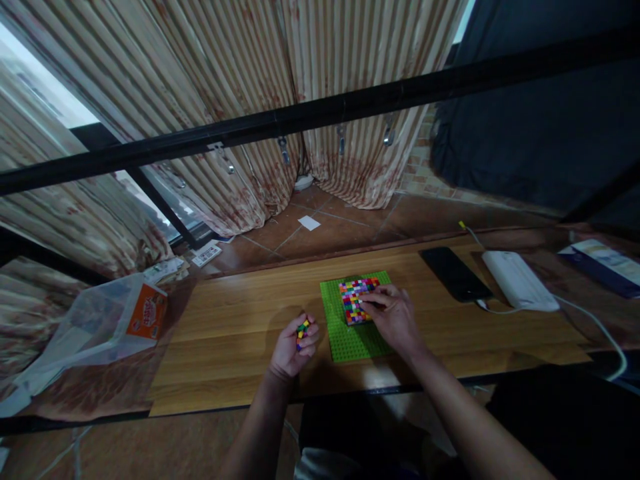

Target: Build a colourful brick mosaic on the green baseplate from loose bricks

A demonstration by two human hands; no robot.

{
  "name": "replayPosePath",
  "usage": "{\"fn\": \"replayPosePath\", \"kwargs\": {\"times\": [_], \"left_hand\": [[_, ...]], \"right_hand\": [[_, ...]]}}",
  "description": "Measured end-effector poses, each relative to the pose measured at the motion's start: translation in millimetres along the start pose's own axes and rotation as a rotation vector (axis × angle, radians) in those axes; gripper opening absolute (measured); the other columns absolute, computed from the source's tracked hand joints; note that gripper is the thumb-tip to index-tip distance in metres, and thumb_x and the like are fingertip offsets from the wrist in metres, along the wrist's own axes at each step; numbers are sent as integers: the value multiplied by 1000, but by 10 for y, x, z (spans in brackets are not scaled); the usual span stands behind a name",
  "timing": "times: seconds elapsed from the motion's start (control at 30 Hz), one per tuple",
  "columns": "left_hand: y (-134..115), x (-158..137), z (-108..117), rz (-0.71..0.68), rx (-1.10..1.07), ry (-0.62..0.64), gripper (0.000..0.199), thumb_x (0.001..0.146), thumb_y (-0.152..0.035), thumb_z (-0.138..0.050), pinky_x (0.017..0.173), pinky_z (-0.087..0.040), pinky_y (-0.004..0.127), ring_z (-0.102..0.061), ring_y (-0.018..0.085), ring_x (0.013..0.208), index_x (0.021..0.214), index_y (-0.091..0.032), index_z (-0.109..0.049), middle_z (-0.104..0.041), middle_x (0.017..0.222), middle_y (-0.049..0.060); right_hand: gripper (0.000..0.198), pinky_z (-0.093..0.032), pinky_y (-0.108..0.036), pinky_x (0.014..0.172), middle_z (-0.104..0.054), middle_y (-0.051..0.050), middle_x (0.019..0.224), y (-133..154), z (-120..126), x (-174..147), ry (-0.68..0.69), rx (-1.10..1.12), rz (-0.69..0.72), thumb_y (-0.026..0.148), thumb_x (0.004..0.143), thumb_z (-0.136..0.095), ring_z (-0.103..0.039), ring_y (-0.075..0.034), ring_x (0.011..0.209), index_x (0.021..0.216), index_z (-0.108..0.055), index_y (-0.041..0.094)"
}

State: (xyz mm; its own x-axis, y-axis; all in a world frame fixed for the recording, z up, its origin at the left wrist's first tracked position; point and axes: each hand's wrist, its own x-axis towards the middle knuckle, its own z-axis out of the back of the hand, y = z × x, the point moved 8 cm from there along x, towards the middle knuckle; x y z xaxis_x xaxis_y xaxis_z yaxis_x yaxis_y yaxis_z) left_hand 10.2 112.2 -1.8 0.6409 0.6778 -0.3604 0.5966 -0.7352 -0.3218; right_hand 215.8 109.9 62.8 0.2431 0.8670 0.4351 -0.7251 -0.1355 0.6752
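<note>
A green studded baseplate (345, 343) lies on the wooden table. On its upper part sits a block of small multicoloured toy bricks (353, 308), packed side by side. My left hand (293, 347) is palm up just left of the baseplate, fingers curled around several loose toy bricks (303, 327) in yellow, green and purple. Over the right side of the brick block, my right hand (393, 313) reaches in with thumb and forefinger pinched together. Whatever is between those fingertips is too small to make out. Part of the block is hidden behind this hand.
On the right of the wooden table (240, 320) lie a black phone (456, 273) and a white power bank (520, 280) joined by a cable. A clear plastic tub (105, 320) with an orange label stands left. A black rail (300, 117) crosses beyond the table, before striped curtains.
</note>
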Motion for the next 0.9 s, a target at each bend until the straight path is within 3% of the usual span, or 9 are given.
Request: {"fn": "replayPosePath", "kwargs": {"times": [0.33, 0.63, 0.9], "left_hand": [[4, -3, -20, -10, 6, 0, 15, 91, -25, -52, 33, -11, 8, -26, -2, 39, 83, -13, -54, -37, 64, -5], [6, 4, -14, -14, 7, 27, 15, 90, -27, -55, 32, -13, 8, -29, -1, 40, 86, -13, -55, -38, 65, -5], [13, 5, -15, -5, 11, 14, 15, 90, -27, -55, 32, -14, 9, -29, -1, 39, 86, -13, -55, -37, 65, -5]], "right_hand": [[21, -37, -35, 77, -67, -5, 89, 126, -24, -92, -38, -127, 85, 33, 89, -55, -53, -20, 85, 88, -75, 26], [21, -35, -33, 77, -69, -5, 88, 216, -51, -73, 83, -301, 205, 23, 91, -50, -53, -22, 85, 88, -70, 21], [20, -34, -33, 75, -68, -6, 84, 302, -31, -43, 100, -382, 242, 22, 92, -49, -51, -22, 81, 88, -68, 18]]}}
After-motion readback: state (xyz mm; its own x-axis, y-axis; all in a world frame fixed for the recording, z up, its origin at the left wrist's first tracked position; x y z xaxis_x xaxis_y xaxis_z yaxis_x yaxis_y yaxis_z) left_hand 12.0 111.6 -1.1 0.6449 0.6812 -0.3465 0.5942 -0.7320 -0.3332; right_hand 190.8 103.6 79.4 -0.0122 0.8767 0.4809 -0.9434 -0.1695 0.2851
